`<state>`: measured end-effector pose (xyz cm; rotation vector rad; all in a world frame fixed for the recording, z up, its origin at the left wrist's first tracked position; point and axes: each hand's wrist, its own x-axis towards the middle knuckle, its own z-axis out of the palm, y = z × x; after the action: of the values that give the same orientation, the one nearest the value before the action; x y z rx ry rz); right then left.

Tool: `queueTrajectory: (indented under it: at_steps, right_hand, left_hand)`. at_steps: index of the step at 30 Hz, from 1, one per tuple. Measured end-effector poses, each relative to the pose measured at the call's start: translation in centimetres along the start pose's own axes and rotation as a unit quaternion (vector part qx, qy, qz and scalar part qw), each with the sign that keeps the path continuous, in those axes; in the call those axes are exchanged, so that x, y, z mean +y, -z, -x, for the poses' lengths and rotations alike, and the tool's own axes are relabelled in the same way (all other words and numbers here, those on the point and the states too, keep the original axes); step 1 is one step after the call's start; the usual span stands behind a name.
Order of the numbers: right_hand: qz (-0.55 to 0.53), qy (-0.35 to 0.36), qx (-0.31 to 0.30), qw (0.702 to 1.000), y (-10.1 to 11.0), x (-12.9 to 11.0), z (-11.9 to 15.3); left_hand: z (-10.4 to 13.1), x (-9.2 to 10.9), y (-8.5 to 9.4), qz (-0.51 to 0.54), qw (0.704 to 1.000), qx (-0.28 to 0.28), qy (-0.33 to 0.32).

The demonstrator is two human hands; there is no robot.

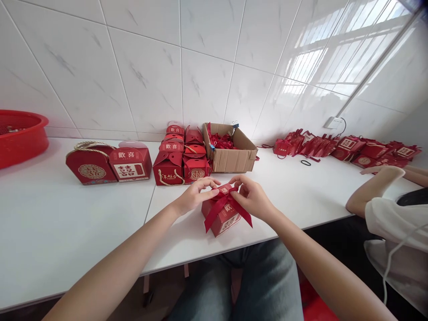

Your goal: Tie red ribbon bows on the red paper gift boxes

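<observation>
A small red gift box (220,226) stands near the front edge of the white table, turned at an angle to me. Dark red ribbon (216,211) is tied in a bow at its top, and two tails hang down over the front. On the left of the bow, my left hand (195,196) has thumb and fingers closed at the ribbon. From the right, my right hand (253,198) pinches the ribbon between thumb and forefinger. The fingertips partly cover the loops.
Behind my hands are stacked red boxes (168,167) and a cardboard carton (232,160) of red ribbons. Two rope-handled boxes (92,167) stand left, near a red basket (26,145). A black ring (305,162) and more red boxes lie right, beside another person's arm (377,189).
</observation>
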<state>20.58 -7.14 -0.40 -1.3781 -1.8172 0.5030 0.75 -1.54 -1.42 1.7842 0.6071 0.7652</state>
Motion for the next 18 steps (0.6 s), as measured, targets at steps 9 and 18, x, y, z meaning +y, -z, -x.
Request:
queueTrajectory:
  at_steps: [9, 18]
  right_hand:
    - [-0.208, -0.09, -0.116, 0.967, 1.3, -0.6, -0.3]
    - [-0.312, -0.13, -0.196, 0.92, 2.3, 0.1, -0.6]
  left_hand:
    - [-0.2, -0.1, -0.3, 0.02, 1.0, -0.012, 0.003]
    - [-0.3, 0.0, -0.5, -0.052, 0.998, 0.032, -0.009]
